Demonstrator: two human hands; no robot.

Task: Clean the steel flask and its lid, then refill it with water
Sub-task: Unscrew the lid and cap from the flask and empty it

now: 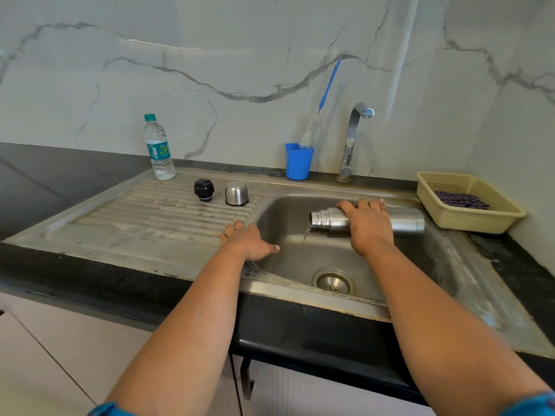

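Right hand [368, 228] grips the steel flask [404, 222] sideways over the sink [315, 291]; tilting further probably drains it. Left hand [247, 240] rests spread on the rim.

Clear plastic water bottle [159, 148] with teal cap, blue-green label bearing a large yellow "20", a barcode beside it, the label's smaller print too fine to read, no other legible text
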